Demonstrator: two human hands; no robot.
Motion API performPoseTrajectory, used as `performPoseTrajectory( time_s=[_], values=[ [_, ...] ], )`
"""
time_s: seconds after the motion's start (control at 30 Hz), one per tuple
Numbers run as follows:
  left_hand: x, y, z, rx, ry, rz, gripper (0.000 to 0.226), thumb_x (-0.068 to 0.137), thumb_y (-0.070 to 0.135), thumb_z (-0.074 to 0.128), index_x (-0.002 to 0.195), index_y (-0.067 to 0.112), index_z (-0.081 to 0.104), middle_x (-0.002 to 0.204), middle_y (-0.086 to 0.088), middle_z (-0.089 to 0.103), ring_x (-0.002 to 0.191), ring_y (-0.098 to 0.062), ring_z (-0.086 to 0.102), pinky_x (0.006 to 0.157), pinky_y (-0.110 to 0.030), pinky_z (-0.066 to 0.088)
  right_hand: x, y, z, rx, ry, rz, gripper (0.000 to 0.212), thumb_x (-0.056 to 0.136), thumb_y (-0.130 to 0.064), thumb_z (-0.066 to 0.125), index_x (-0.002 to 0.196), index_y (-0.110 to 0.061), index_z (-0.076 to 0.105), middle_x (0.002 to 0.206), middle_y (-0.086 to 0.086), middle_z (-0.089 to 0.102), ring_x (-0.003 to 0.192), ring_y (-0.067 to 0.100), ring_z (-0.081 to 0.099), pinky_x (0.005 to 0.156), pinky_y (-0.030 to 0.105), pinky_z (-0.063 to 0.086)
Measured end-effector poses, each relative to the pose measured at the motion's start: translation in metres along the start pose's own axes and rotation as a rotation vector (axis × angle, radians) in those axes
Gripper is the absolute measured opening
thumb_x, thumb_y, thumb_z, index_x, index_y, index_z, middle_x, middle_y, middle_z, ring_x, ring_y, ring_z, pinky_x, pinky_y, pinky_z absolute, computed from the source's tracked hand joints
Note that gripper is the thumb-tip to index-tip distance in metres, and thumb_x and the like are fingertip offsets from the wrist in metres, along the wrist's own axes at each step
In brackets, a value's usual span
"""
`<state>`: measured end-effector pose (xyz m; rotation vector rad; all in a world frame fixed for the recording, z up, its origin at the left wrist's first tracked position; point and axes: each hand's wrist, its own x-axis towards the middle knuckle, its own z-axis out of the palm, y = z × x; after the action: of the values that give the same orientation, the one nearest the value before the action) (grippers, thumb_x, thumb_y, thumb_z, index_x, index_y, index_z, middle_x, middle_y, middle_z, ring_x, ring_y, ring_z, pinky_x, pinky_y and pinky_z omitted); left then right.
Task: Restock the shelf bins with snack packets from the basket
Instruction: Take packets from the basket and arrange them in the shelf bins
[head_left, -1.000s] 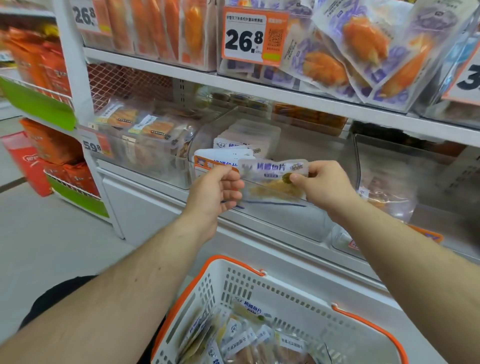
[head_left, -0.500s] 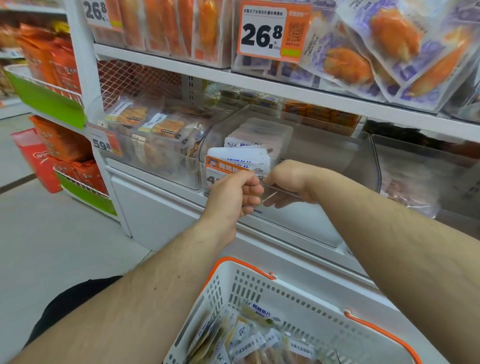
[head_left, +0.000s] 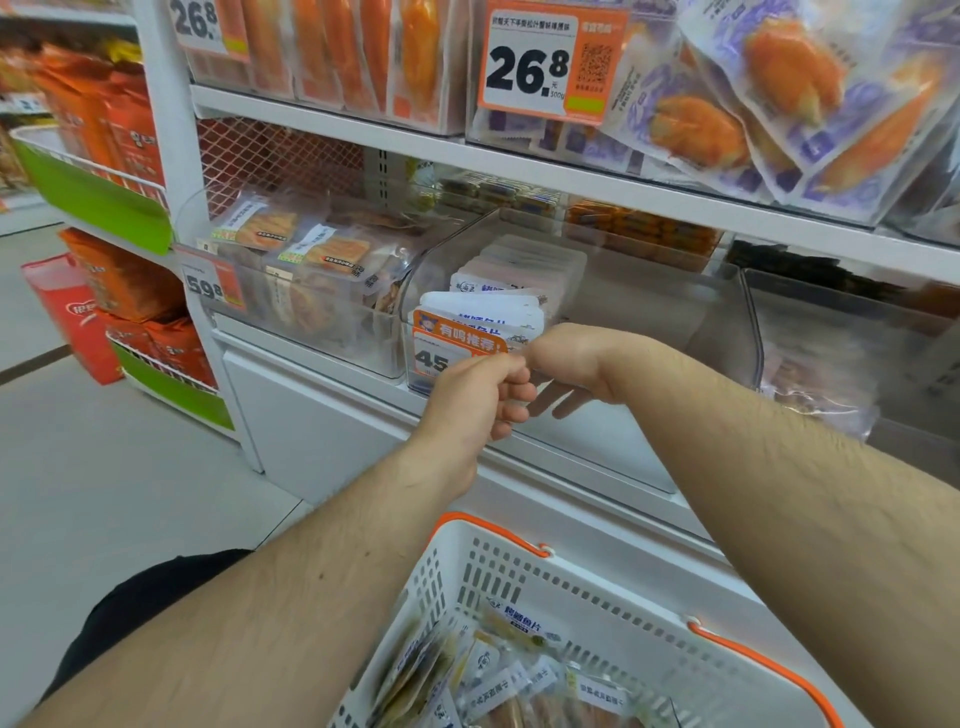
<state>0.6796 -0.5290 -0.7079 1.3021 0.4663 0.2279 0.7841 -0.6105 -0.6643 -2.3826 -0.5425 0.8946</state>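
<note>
A: Packets (head_left: 498, 312) stand on edge in a row at the left end of the clear middle bin (head_left: 675, 312), tops level with its front lip. More packets lie heaped in the white basket (head_left: 597, 587) below, by the person's lap.

B: And the hands?

A: Left hand (head_left: 475, 400) is at the bin's front lip, fingers curled in, thumb against forefinger, just under the orange price tag (head_left: 452, 345). Whether it pinches a packet edge or the tag, I cannot tell. Right hand (head_left: 566, 364) is bent over the lip and reaches down inside the bin, fingers (head_left: 563, 402) fairly straight and seen through the clear front wall. Whether they hold anything, I cannot tell. The two hands touch at the knuckles.

B: Any room in that bin?

A: Right of the row the bin looks bare to its far wall. The shelf (head_left: 623, 182) above overhangs the bin's rear; the opening at the front is open upward.

B: Neighbours?

A: Left bin (head_left: 311, 291) is heaped with packets, its wall touching the middle bin's. Right bin (head_left: 831, 364) holds a few, low down. The basket's orange rim (head_left: 769, 660) sits just under the right forearm, apart from it.
</note>
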Motion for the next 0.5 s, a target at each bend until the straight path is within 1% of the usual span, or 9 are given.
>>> performPoseTrajectory(
  time_s=[0.07, 0.13, 0.2, 0.23, 0.3, 0.33, 0.37, 0.43, 0.5],
  values=[
    [0.000, -0.004, 0.001, 0.071, -0.034, -0.003, 0.012, 0.090, 0.018, 0.058, 0.082, 0.015, 0.065, 0.070, 0.002, 0.067, 0.057, -0.011, 0.055, 0.057, -0.025, 0.040, -0.002, 0.005, 0.001, -0.020, 0.099, -0.014, 0.022, 0.098, -0.028, 0.052, 0.101, -0.013, 0.068, 0.103, 0.005, 0.070, 0.089, 0.021, 0.068, 0.078, 0.033, 0.053],
    [0.000, -0.008, 0.002, 0.155, -0.065, -0.001, 0.010, 0.090, 0.016, 0.059, 0.085, 0.013, 0.066, 0.074, 0.000, 0.067, 0.058, -0.012, 0.056, 0.055, -0.024, 0.041, -0.007, 0.015, 0.004, -0.110, 0.345, -0.060, 0.017, 0.093, -0.027, 0.058, 0.094, -0.013, 0.067, 0.098, 0.007, 0.068, 0.082, 0.022, 0.063, 0.070, 0.030, 0.048],
    [0.000, -0.016, 0.001, 0.278, -0.077, 0.030, 0.009, 0.089, 0.014, 0.060, 0.083, 0.012, 0.067, 0.076, -0.003, 0.068, 0.060, -0.013, 0.057, 0.060, -0.026, 0.042, -0.017, 0.031, 0.012, -0.200, 0.681, -0.140, 0.019, 0.089, -0.024, 0.059, 0.103, -0.015, 0.066, 0.107, 0.007, 0.067, 0.097, 0.027, 0.060, 0.079, 0.031, 0.045],
    [0.000, -0.022, 0.000, 0.382, -0.078, 0.076, 0.009, 0.086, 0.013, 0.062, 0.080, 0.012, 0.067, 0.076, -0.003, 0.069, 0.062, -0.014, 0.058, 0.063, -0.027, 0.044, -0.026, 0.040, 0.019, -0.183, 0.830, -0.221, 0.022, 0.087, -0.020, 0.059, 0.107, -0.015, 0.065, 0.108, 0.004, 0.065, 0.101, 0.026, 0.058, 0.081, 0.029, 0.042],
    [-0.002, -0.034, -0.003, 0.632, -0.112, 0.199, 0.009, 0.081, 0.015, 0.065, 0.073, 0.018, 0.068, 0.069, 0.005, 0.068, 0.066, -0.013, 0.060, 0.066, -0.027, 0.046, -0.045, 0.058, 0.037, -0.091, 1.028, -0.427, 0.021, 0.083, -0.012, 0.060, 0.104, -0.012, 0.066, 0.096, -0.003, 0.060, 0.089, 0.019, 0.056, 0.077, 0.023, 0.036],
    [-0.005, -0.039, -0.004, 0.766, -0.156, 0.250, 0.010, 0.080, 0.016, 0.065, 0.072, 0.021, 0.068, 0.068, 0.008, 0.067, 0.068, -0.011, 0.061, 0.066, -0.026, 0.047, -0.051, 0.067, 0.048, -0.049, 1.057, -0.487, 0.018, 0.082, -0.009, 0.061, 0.099, -0.011, 0.067, 0.090, -0.006, 0.057, 0.081, 0.016, 0.053, 0.074, 0.021, 0.035],
    [-0.008, -0.045, -0.005, 0.899, -0.221, 0.276, 0.012, 0.080, 0.018, 0.065, 0.071, 0.024, 0.066, 0.070, 0.010, 0.067, 0.070, -0.010, 0.062, 0.064, -0.023, 0.047, -0.053, 0.077, 0.059, -0.006, 1.038, -0.494, 0.015, 0.081, -0.009, 0.062, 0.095, -0.011, 0.068, 0.085, -0.008, 0.057, 0.076, 0.013, 0.051, 0.072, 0.021, 0.035],
    [-0.014, -0.056, -0.008, 1.088, -0.369, 0.276, 0.013, 0.082, 0.019, 0.063, 0.072, 0.027, 0.065, 0.076, 0.009, 0.068, 0.073, -0.008, 0.063, 0.064, -0.023, 0.048, -0.051, 0.102, 0.085, 0.079, 0.924, -0.384, 0.010, 0.083, -0.009, 0.061, 0.089, -0.013, 0.069, 0.078, -0.008, 0.059, 0.069, 0.012, 0.050, 0.069, 0.024, 0.038],
    [-0.015, -0.069, -0.009, 1.192, -0.466, 0.261, 0.010, 0.084, 0.021, 0.061, 0.078, 0.024, 0.068, 0.081, 0.009, 0.070, 0.079, -0.009, 0.065, 0.071, -0.026, 0.051, -0.043, 0.128, 0.110, 0.134, 0.783, -0.223, 0.011, 0.085, -0.010, 0.060, 0.085, -0.016, 0.069, 0.075, -0.007, 0.062, 0.068, 0.013, 0.054, 0.065, 0.026, 0.041]
  ],
)
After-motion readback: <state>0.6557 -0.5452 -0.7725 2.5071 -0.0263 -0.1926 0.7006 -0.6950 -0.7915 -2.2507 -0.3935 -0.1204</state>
